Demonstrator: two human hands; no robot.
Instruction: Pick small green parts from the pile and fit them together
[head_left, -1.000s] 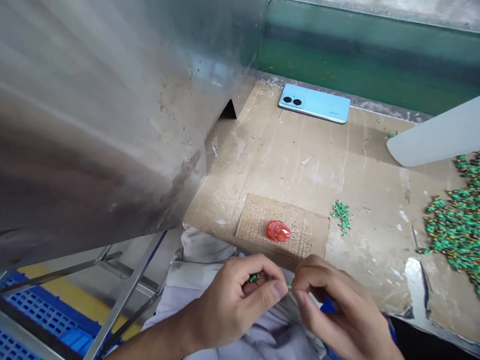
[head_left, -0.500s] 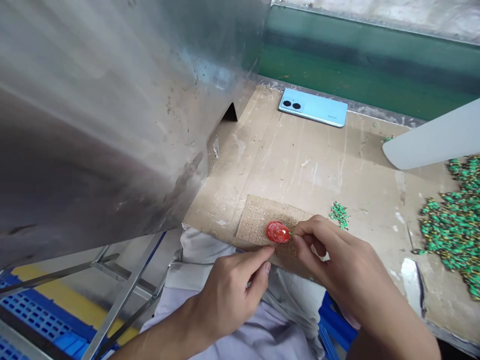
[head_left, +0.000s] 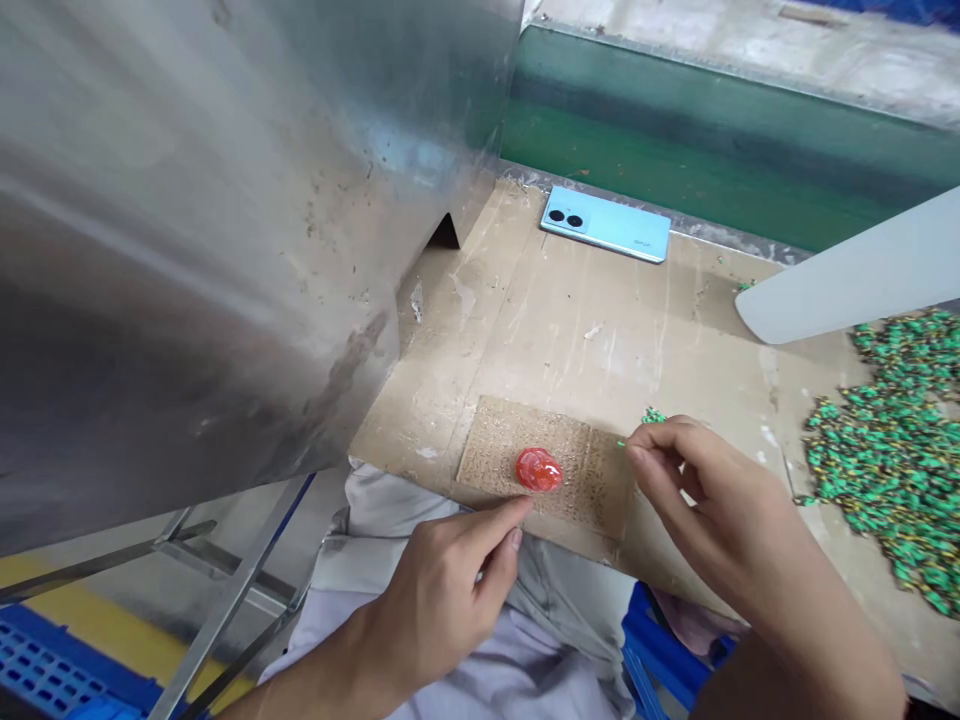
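Note:
A glossy red blob point(head_left: 538, 469) lies on a rough brown board point(head_left: 491, 440) at the table's near edge. My left hand point(head_left: 454, 580) is just below it, index finger extended to the board's edge beside the blob, thumb apart and nothing in the fingers. To the right, my right hand point(head_left: 701, 500) is raised in a pinch on a tiny green piece point(head_left: 622, 443) that pokes out from the fingertips over the board's right end. Behind those fingers a small group of green pieces point(head_left: 654, 414) is partly hidden.
A large heap of green and yellow pieces point(head_left: 892, 470) covers the right side of the table point(head_left: 555, 330). A light blue phone point(head_left: 606, 224) lies at the back. A pale tube point(head_left: 847, 270) slants in from the right. Big metal housing point(head_left: 225, 240) stands on the left.
My right hand has moved right, away from the red blob, with the tiny green piece at its fingertips. My left hand has kept its place near the blob. The view has shifted slightly.

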